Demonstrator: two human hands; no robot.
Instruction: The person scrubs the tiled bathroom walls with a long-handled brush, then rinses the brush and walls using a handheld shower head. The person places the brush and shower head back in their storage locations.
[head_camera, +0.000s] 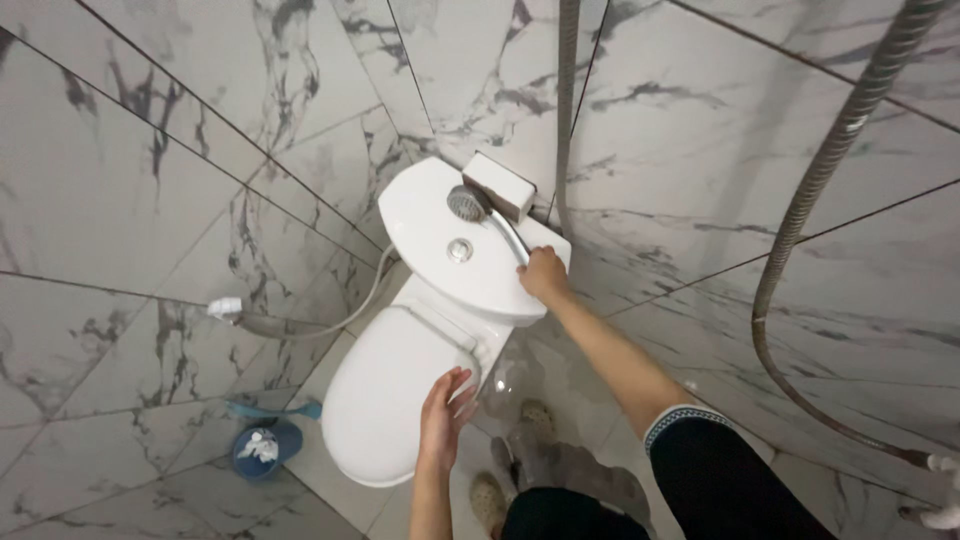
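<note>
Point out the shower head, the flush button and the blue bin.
shower head (466, 203), head view, on its round spray face.
flush button (460, 250), head view, on its centre.
blue bin (262, 450), head view, on its rim.

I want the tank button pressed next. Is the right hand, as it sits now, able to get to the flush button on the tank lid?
Probably yes. The right hand grips the shower head handle on the tank lid, close to the flush button, with only bare lid between them. It would likely have to let go of the handle first.
</note>
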